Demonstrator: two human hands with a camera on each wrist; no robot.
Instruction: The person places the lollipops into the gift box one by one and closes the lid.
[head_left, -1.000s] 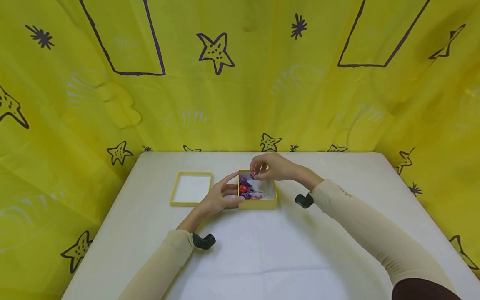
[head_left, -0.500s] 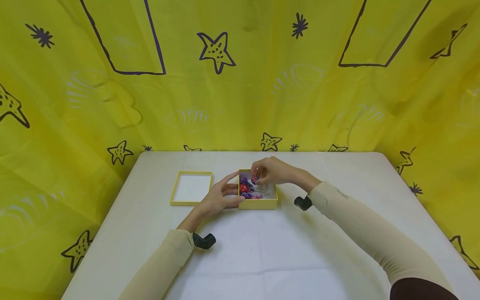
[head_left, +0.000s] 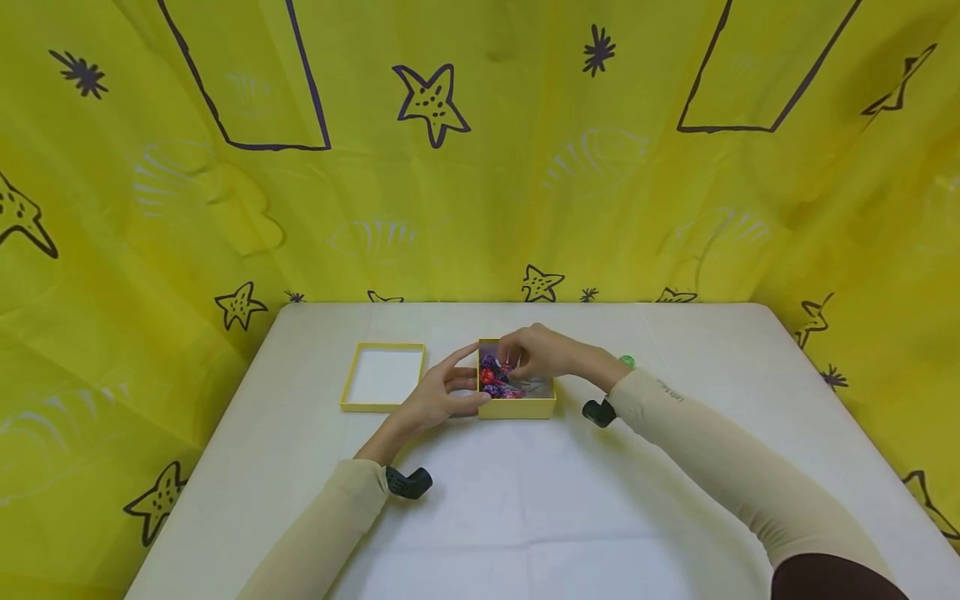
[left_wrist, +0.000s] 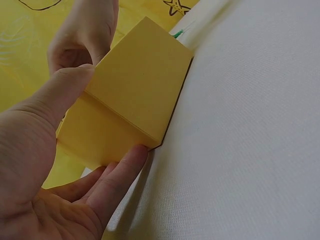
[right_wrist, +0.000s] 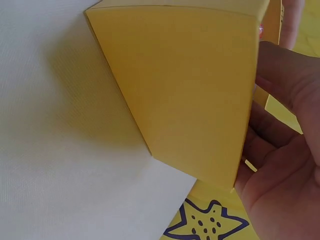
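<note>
A small open yellow box [head_left: 517, 408] sits mid-table with several purple and red wrapped candies [head_left: 492, 382] inside. My left hand [head_left: 467, 385] grips the box's left wall, thumb at the near corner and index finger along the top edge. In the left wrist view the thumb [left_wrist: 55, 100] and fingers [left_wrist: 120, 175] clamp the yellow box [left_wrist: 135, 95]. My right hand [head_left: 516, 363] reaches down into the box from the far side, its curled fingertips pinching a red-purple candy [head_left: 508, 367]. The right wrist view shows the box's outer wall [right_wrist: 185, 90] beside my palm [right_wrist: 280, 165].
The box's lid [head_left: 382, 377] lies upside down to the left of the box. A small green object [head_left: 627, 362] sits on the white table [head_left: 525, 517] behind my right wrist. Yellow star-printed cloth [head_left: 450, 208] hangs on all sides.
My right hand has dropped from above the box's far edge down into it with the candy. The green object behind the wrist has come into view. The left hand has stayed put.
</note>
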